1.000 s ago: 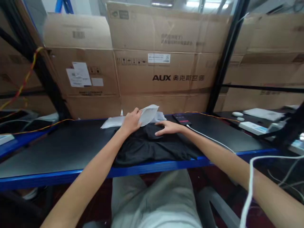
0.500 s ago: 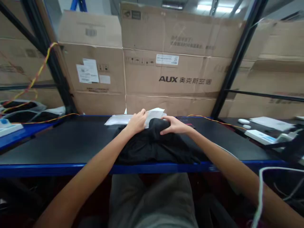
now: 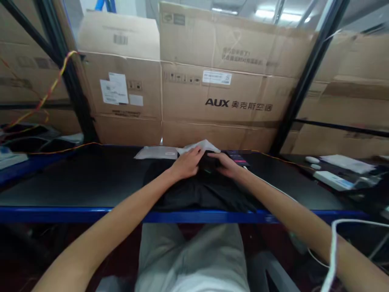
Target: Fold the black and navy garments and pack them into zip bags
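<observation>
A black cloth item [image 3: 206, 192], perhaps a garment or bag, lies bunched on the dark tabletop near its front edge. My left hand [image 3: 189, 163] is closed on the upper part of the cloth, fingers curled. Opposite it, my right hand [image 3: 227, 165] grips the cloth's other side, its fingertips partly hidden in the folds. Between the two hands the fabric is spread into a dark hollow. Just behind my left hand rises a crumpled white sheet [image 3: 207, 145], thin like paper or plastic. A flat translucent packet [image 3: 156, 153] rests to its left.
Large cardboard boxes [image 3: 185, 97] wall off the back of the black table [image 3: 75, 178]. A dark card with a pink stripe [image 3: 238, 157] and a white cable [image 3: 273, 186] lie on the right. Black shelf posts [image 3: 299, 89] stand at both sides. A white box [image 3: 332, 180] sits further right.
My left hand has moved right, off the white sheet and onto the black cloth. The raised fold of cloth is now lower and spread between both hands.
</observation>
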A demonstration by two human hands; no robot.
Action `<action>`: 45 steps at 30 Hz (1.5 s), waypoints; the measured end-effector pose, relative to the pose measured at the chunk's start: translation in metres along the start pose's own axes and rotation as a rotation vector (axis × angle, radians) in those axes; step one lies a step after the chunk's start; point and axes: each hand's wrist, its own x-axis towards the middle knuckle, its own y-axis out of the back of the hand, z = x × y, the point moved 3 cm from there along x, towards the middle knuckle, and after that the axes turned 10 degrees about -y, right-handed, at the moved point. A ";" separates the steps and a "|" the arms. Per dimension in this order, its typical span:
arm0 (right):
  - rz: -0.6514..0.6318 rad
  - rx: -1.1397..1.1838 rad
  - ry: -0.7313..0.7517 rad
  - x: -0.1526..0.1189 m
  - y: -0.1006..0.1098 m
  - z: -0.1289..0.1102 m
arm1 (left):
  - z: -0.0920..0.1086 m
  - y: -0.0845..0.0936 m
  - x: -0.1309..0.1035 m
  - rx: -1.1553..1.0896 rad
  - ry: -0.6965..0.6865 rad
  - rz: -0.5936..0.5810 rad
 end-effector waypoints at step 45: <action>-0.081 -0.337 0.477 -0.004 0.020 -0.025 | -0.028 0.041 -0.009 -0.676 0.220 0.396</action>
